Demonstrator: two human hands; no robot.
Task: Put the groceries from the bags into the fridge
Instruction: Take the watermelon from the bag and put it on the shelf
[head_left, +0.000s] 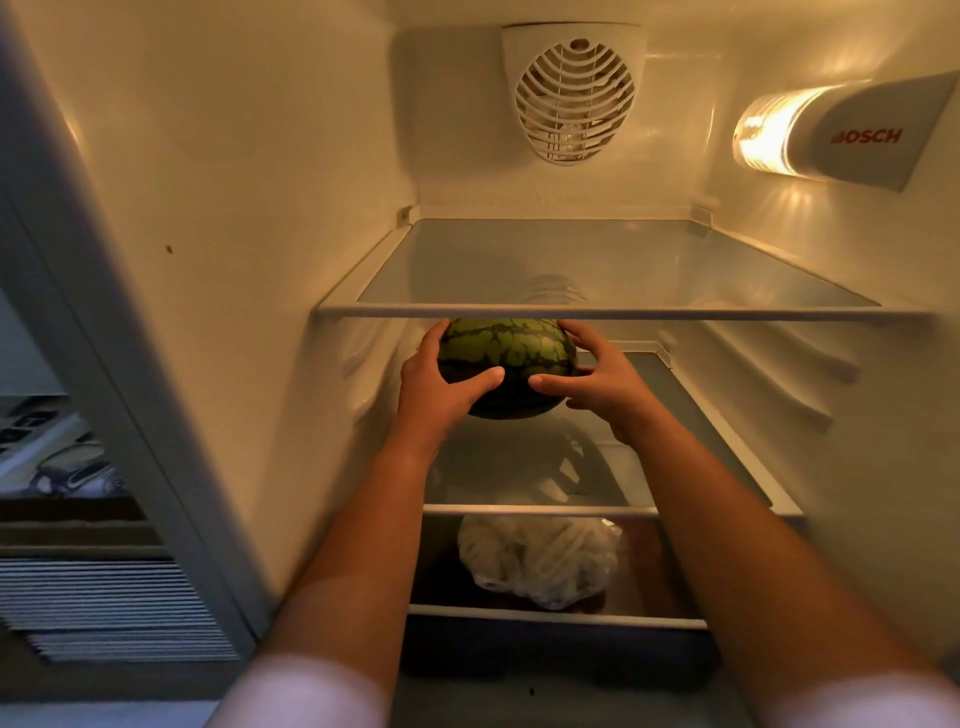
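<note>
Both arms reach into the open fridge (234, 218), and the watermelon (506, 366) sits between the two hands under the front edge of the top glass shelf (597, 312). The left hand (441, 384) wraps the melon's left flank with its thumb laid across the near face; the right hand (602, 382) mirrors it on the right flank, thumb pointing in toward the other thumb. Each hand is closed on the fruit, so the load is shared evenly and neither hand is plainly nearer than the other. The melon appears to be held just above the middle glass shelf (717, 415), toward the left and far part of it, though whether its underside already touches the glass cannot be told from this angle. It is close to round, its slightly longer axis running left to right across the grip. The relation that matters is vertical: the melon's crown sits tight beneath the upper shelf's rim, so the fruit likely has to travel low and farther in, then settle straight down. A round, heavy body like this may roll on smooth glass once released. Below, on the lowest level, a pale plastic bag (540, 566) of produce lies near the front, well apart from the melon. The lamp (769, 132) on the right wall glows.
</note>
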